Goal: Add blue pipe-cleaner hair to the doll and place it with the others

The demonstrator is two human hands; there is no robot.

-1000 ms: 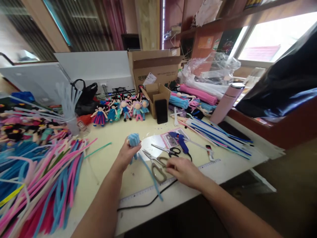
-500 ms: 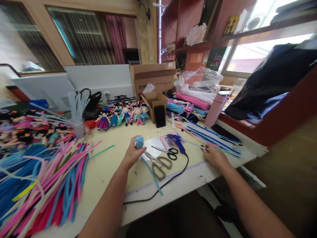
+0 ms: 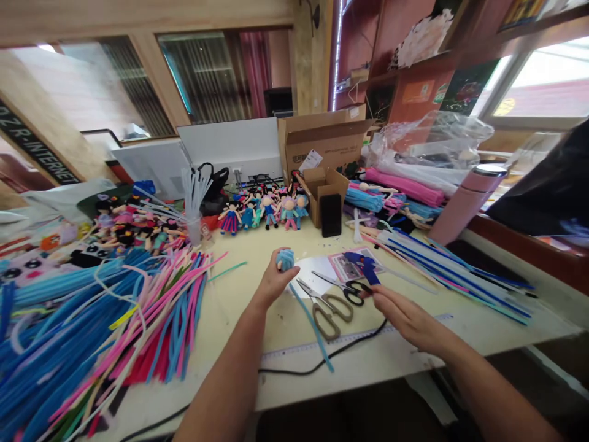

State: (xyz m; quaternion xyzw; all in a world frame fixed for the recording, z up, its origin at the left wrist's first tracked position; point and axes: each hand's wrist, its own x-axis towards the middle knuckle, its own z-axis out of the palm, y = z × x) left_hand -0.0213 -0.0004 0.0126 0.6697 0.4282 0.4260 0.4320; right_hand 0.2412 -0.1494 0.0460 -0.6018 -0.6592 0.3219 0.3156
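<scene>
While the left hand clamps its fingers on a blue ball mid-frame, the right hand is at the glue gun, right of centre; whether its fingers grip, I cannot tell. A tugged cord could snag the crossing blue strip.

From my seat, the lower part of the blue fuzzy ball is lost to me behind the left hand. I can't tell whether the right hand's fingers grip the glue gun or just sit beside it. The print on the card and the faces of the dolls are too small to read. My view's left edge crops the stem pile, its right edge the black bag.
</scene>
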